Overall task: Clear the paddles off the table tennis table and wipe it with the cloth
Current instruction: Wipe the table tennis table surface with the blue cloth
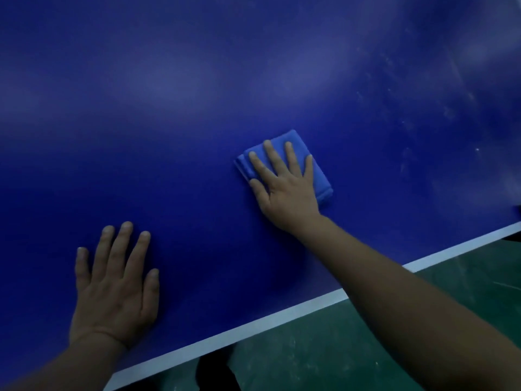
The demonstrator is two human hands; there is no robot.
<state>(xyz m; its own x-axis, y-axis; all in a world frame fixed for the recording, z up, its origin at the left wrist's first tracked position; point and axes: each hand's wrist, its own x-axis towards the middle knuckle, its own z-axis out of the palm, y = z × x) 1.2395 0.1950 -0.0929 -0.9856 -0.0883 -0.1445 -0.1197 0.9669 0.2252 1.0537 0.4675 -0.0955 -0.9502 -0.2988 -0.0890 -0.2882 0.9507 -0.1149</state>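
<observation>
On the blue table (197, 94), no paddles in view, the right hand (284, 187) presses flat-fingered on the folded blue cloth (317, 170), the left hand (115, 280) braces flat nearby; wiping seems underway, smudges to the right probably next

The right hand (284, 184) hides much of the cloth (315, 176); the table (197, 108) runs past the top, left and right edges
</observation>
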